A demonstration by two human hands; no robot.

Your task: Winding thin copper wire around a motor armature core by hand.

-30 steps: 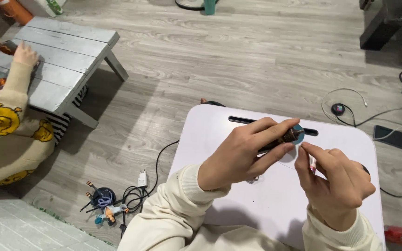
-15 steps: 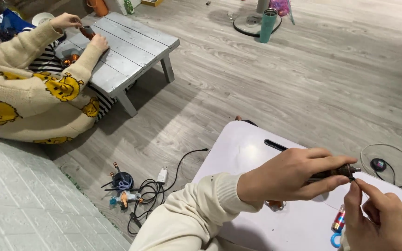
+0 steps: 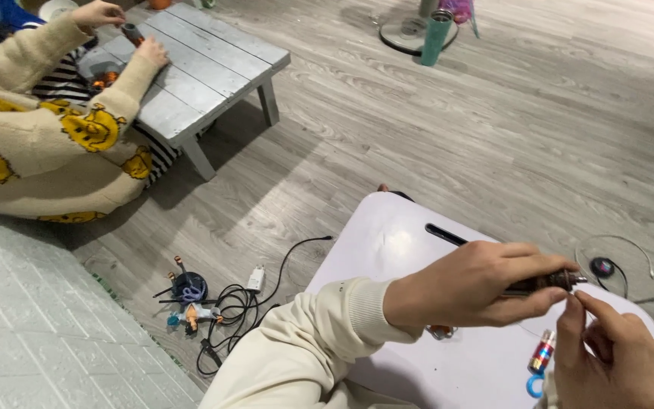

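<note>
My left hand (image 3: 478,284) is closed around a small dark cylindrical tool (image 3: 550,282), whose metal tip pokes out past my thumb. My right hand (image 3: 611,356) is low at the right, its fingertips pinched right at that tip; whether they hold a small part is too small to tell. Both hands hover over a white lap table (image 3: 387,242). On the table by my right hand lie a small red and silver cylinder (image 3: 543,352) and a blue ring (image 3: 533,386).
Another person in a cream and yellow sweater (image 3: 47,151) works at a low grey wooden table (image 3: 206,68) at the upper left. Cables, a white charger (image 3: 255,279) and small tools (image 3: 187,299) lie on the wood floor. A teal bottle (image 3: 433,34) stands far back.
My view has swung left and down, so my hands now sit at the lower right. My left hand keeps its grip on the tool and my right hand stays at its tip.
</note>
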